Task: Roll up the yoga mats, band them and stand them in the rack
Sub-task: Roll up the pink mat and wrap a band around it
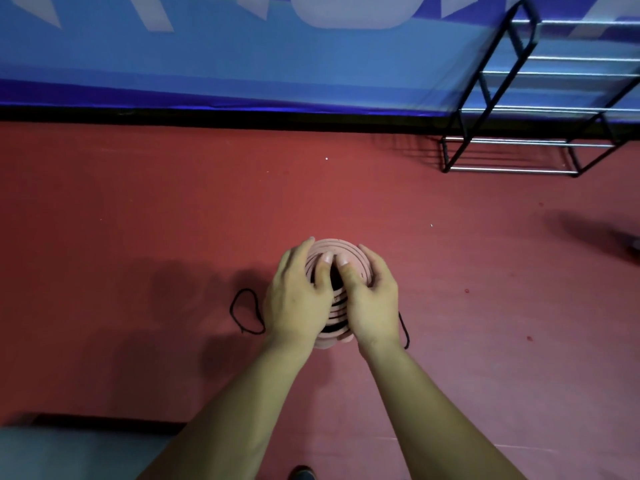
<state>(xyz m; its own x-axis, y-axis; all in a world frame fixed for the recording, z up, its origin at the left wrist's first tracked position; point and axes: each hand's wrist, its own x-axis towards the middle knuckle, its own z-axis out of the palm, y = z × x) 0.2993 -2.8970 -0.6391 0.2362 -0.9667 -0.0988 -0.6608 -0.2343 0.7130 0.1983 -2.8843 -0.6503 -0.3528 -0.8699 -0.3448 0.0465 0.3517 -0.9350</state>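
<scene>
Head view, looking down. The pink mat (334, 245) stands on end on the red floor (138, 220) at the centre of the view, so that its top end faces me and shows the spiral of its layers; the coil is loose, with dark gaps between the turns. My left hand (298, 299) grasps the roll from its 9 o'clock side, the fingers curled round the outer wall and the thumb laid across the spiral toward the core. My right hand (372, 299) grasps it in the same way from the 3 o'clock side, and the two thumbs lie side by side, almost touching, over the middle of the coil. A black cord (231, 309) lies in an open loop on the floor at 9 o'clock from the mat, just beside my left wrist; a further stretch of black cord shows at 4 o'clock, past my right wrist, and I cannot tell whether the two are one piece or whether either passes round the roll. The rack (485, 98), a black frame with silver bars, stands at 2 o'clock, well apart from the mat, against a blue wall (242, 64) with pale lettering. The toe of a shoe (303, 474) shows at 6 o'clock, at the frame's lower edge between my forearms.
</scene>
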